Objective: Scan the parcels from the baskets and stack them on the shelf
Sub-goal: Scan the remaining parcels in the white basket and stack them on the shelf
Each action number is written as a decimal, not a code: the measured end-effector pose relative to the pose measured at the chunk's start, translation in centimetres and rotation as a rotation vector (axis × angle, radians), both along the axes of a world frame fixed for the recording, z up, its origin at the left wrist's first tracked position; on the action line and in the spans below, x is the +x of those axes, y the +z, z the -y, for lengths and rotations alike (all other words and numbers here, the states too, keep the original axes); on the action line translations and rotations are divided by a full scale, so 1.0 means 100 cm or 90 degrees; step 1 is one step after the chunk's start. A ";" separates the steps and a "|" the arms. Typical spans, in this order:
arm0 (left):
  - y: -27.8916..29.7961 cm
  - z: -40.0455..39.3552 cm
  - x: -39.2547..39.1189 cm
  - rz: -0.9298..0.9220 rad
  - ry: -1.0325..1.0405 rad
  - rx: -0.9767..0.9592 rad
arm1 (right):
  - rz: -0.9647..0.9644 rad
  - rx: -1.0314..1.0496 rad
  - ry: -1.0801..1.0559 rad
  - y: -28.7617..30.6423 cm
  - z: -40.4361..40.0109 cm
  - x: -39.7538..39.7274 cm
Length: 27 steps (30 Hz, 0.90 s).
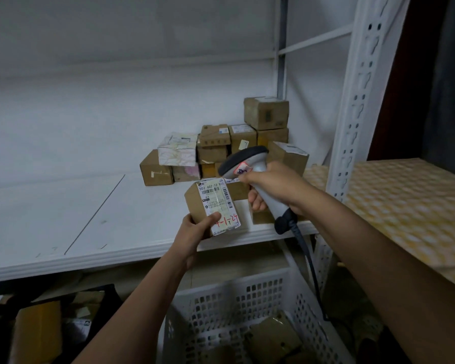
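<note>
A person's left hand (195, 228) grips a small cardboard parcel (212, 206) from below, thumb curled across the lower edge of its white shipping label (219, 207), which bears a barcode and red handwriting. The parcel is held up above the front edge of a white metal shelf (63, 222). The right hand (273, 189) wraps its fingers around the grey handle of a corded barcode scanner (250, 166), whose head points down at the label from just beside it. Behind, stacked parcels (226, 148) sit piled in the shelf's rear right corner. Below the shelf, a white perforated plastic basket (237, 298) holds more brown parcels.
</note>
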<state>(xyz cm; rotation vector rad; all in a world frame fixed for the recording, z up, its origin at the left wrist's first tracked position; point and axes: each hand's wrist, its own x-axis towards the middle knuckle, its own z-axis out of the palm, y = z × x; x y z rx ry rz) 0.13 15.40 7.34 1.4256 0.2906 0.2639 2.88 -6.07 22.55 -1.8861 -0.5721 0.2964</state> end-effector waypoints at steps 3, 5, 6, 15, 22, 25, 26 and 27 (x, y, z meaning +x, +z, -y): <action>0.001 -0.001 0.005 -0.001 -0.008 0.005 | -0.005 -0.004 0.001 0.000 0.003 0.000; 0.003 0.000 0.006 -0.002 -0.010 0.009 | -0.010 0.003 0.012 0.001 0.005 -0.001; 0.003 0.001 0.007 -0.002 -0.009 0.009 | -0.011 0.004 0.016 0.001 0.006 -0.001; -0.002 0.000 0.015 -0.014 -0.006 -0.009 | -0.005 -0.012 0.029 0.000 0.008 -0.001; -0.004 -0.002 0.016 -0.018 -0.010 0.001 | 0.006 -0.016 0.029 0.000 0.006 -0.001; -0.003 -0.002 0.016 -0.018 -0.005 -0.001 | 0.006 -0.021 0.026 0.000 0.006 0.000; -0.002 -0.001 0.016 -0.017 -0.004 -0.001 | 0.003 -0.022 0.027 -0.001 0.006 0.000; -0.001 0.000 0.016 -0.017 -0.002 -0.002 | 0.000 -0.022 0.028 0.000 0.006 0.000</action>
